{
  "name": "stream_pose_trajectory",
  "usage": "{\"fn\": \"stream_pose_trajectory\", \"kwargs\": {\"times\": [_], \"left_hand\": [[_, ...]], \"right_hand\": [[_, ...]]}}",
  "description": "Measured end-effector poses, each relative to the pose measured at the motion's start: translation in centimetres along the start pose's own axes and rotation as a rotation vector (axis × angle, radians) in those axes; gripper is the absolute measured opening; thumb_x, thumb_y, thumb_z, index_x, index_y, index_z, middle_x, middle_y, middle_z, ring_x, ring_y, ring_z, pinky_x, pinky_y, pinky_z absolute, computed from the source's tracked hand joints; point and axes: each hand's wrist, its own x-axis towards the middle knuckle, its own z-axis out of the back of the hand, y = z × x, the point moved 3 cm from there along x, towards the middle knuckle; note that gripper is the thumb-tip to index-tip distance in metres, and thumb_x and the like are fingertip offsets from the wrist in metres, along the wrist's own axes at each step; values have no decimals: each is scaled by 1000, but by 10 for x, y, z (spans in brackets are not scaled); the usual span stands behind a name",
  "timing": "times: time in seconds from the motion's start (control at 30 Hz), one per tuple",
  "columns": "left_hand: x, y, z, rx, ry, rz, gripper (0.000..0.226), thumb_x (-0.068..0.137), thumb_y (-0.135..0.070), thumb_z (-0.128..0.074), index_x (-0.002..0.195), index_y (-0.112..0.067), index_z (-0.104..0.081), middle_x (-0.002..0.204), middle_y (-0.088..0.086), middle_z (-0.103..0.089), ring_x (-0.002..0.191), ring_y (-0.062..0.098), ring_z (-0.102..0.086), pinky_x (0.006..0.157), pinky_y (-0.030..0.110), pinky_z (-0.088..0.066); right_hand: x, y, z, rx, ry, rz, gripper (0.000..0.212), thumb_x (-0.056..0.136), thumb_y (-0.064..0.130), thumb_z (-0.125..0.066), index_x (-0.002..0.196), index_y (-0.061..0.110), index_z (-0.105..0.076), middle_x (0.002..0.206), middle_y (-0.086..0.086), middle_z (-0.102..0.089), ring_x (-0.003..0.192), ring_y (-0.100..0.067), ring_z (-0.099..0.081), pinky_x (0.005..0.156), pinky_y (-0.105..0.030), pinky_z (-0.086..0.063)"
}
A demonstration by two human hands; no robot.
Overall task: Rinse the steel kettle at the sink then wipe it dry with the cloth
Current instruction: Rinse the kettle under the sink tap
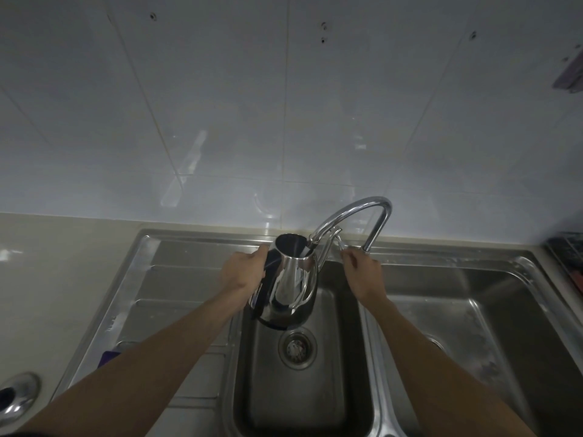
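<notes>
At frame centre, one steel kettle — left hand gripping its side — sits under one tap; right hand pinches the tap lever beside two basins.

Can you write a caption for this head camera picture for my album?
Left hand holds shiny steel kettle under curved chrome tap; right hand on its lever.

- Glossy white tiled wall with small dark screw holes.
- Beige stone bench left of the basins.
- Round chrome cap on the bench's near corner.
- Purple item, partly hidden.
</notes>
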Motion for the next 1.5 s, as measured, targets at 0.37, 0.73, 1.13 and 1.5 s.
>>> {"fn": "stream_pose_trajectory", "kwargs": {"times": [0.37, 0.73, 1.13, 1.5], "left_hand": [[0, 1, -1, 21, -5, 4, 54, 89, -50, -47, 45, -19, -47, 38, -8, -43, 36, 13, -39, 50, 24, -32], [3, -8, -4, 19, 23, 81, 49, 88, -47, -48, 52, -15, -55, 48, -2, -56, 49, 18, -52, 57, 28, -38], [1, -6, -6, 30, 24, 100, 54, 90, -51, -47, 52, -13, -51, 50, 1, -54, 47, 17, -50, 54, 28, -35], [2, 9, 11, -11, 67, 61, 50, 89, -47, -48, 50, -15, -50, 43, -2, -46, 42, 15, -41, 55, 27, -37]], "right_hand": [[0, -1, -1, 47, 11, -19, 29, 102, 28, -40, 98, 10, -62, 72, -10, -63, 55, -14, -53, 47, -13, -39], [2, -3, 0, 21, 3, -21, 30, 101, 30, -40, 97, 12, -64, 77, -9, -64, 68, -24, -62, 53, -21, -40], [4, -7, -2, -11, 16, -9, 29, 102, 26, -41, 106, 8, -62, 88, -14, -67, 82, -29, -66, 52, -5, -35], [2, -5, -10, -7, 15, -12, 24, 100, 26, -43, 98, 12, -62, 77, -2, -58, 64, -17, -54, 66, -27, -38]]}}
